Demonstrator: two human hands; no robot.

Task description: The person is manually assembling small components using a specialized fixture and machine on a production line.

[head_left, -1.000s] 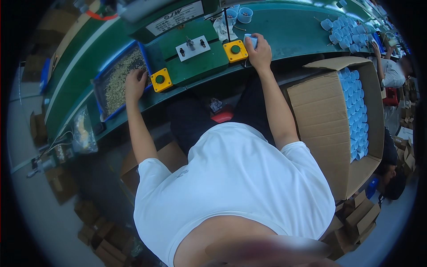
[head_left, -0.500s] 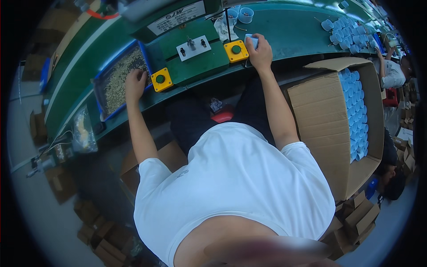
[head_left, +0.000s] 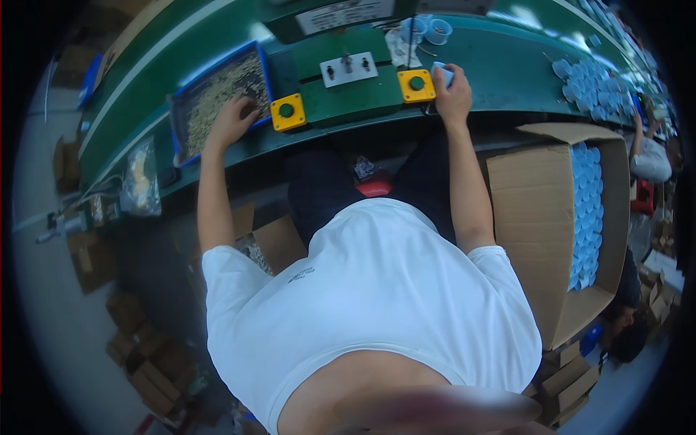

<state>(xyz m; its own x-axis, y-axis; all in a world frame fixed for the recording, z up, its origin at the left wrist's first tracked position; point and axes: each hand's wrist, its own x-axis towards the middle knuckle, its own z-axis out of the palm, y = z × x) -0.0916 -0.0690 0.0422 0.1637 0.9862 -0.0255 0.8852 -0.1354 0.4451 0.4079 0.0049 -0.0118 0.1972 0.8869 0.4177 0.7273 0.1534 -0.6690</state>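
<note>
My left hand (head_left: 233, 122) is over the near right part of a blue-rimmed tray (head_left: 267, 71), its fingers curled down towards many small pale parts (head_left: 217, 94). What lies between those fingertips is hidden. A light blue cup (head_left: 441, 73) is gripped in my right hand (head_left: 455, 96), at the bench's near edge, just right of a yellow box with a green button (head_left: 416, 85). A second such yellow button box (head_left: 288, 112) stands beside the tray. Between the two boxes a metal plate with a fixture (head_left: 348, 69) is mounted on a green machine base.
The machine head (head_left: 341, 18) overhangs the fixture. Two cups (head_left: 438, 31) holding small parts stand behind the right button box. A heap of blue cups (head_left: 591, 87) lies far right. An open cardboard box (head_left: 533, 239) packed with blue cups stands at my right. A plastic bag (head_left: 141, 181) hangs at left.
The whole view has shifted, so the bench appears further right. My left hand has moved slightly further left over the tray. My right hand still grips the cup beside the button box.
</note>
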